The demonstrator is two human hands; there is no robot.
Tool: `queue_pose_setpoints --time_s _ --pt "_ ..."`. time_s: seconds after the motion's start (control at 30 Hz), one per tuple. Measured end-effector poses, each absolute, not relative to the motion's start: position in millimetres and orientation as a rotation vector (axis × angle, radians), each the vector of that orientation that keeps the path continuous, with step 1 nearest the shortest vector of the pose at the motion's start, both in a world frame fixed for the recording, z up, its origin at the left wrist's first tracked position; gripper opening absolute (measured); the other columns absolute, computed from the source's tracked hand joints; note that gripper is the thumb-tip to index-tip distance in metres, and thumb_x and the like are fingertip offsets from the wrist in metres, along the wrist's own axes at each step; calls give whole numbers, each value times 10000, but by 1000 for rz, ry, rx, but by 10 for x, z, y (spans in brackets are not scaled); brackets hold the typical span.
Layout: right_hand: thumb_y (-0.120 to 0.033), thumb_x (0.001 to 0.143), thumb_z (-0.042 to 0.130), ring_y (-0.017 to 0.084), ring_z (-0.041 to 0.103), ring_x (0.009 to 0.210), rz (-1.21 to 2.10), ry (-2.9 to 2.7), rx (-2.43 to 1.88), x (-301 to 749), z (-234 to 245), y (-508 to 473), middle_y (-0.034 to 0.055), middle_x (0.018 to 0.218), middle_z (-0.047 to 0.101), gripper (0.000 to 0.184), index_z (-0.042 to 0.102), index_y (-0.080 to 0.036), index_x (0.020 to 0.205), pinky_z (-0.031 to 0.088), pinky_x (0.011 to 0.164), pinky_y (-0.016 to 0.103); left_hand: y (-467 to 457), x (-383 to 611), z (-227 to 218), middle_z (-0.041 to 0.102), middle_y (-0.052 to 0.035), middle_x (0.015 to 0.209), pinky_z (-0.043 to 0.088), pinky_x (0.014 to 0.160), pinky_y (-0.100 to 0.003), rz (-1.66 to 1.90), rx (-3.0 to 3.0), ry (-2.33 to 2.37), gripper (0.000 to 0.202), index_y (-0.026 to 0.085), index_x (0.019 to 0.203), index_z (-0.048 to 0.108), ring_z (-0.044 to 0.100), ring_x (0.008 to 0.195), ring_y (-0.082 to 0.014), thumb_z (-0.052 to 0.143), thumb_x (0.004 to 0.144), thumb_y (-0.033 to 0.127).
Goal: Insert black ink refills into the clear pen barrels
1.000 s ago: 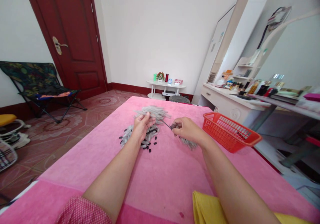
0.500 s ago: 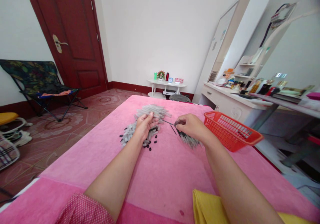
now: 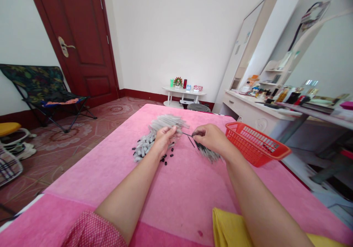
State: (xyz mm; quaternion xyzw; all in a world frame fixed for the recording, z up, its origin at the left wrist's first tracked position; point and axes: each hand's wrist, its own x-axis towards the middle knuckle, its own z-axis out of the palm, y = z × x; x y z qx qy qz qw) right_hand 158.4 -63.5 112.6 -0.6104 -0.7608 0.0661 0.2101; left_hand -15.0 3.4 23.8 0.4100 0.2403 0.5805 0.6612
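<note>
Now that the left hand, fingers apparently pinched on a pale tube, has neared the right hand, whose closed fingers grip a dark rod above the pink worktop, the two pieces seem to be meeting.

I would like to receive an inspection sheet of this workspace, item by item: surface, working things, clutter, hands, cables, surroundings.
Surface: pink cloth with a small dark red mark near its front.
Working things: long grey sticks heaped at the back; short pale pieces nearer; loose black pieces; a grey bundle by the right hand.
Clutter: red basket at right; yellow cloth in front.
Hands: right pinches a thin dark rod; the left hand is at its other end, grip unclear.
Cables: dark cord-like strip beside the mirror; exact nature unclear.
Surroundings: red door, folding chair, dressing table.
</note>
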Motion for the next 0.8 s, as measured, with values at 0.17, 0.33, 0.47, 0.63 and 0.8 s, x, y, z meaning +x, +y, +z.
queue_pose_setpoints --time_s 0.17,0.33,0.47,0.63,0.8 --pt "-250 735 547 160 582 748 10 -2006 -1674 1417 1124 -678 16 816 672 184 691 -229 847 407 660 234 -24 -87 286 695 -89 757 526 560 -223 1205 922 472 249 107 808 639 651 604 -144 738 652 273" --pt "-283 838 456 175 555 860 -313 -1630 -1366 1226 1093 -793 72 959 620 217 613 -178 946 402 784 271 47 -185 373 681 -22 696 534 648 -227 1424 657 420 124 135 726 608 656 652 -125 706 692 202" --pt "-271 869 414 153 562 815 -233 -1782 -1357 1105 924 -803 58 914 624 224 608 -182 935 401 763 242 151 -321 380 663 10 667 524 676 -193 1580 445 395 64 145 716 590 644 652 -85 640 756 151" --pt "-214 793 536 158 589 863 16 -2313 -1460 976 567 -715 3 922 654 183 679 -277 888 415 744 216 187 -372 336 664 3 699 520 698 -191 1610 419 387 68 142 745 592 639 648 -74 654 750 169" --pt "-188 783 557 146 556 1033 239 -2449 -1549 909 430 -720 -36 1035 644 255 680 -341 945 392 853 188 140 -300 308 668 -6 693 528 680 -227 1573 514 427 114 130 738 592 648 650 -100 687 714 188"
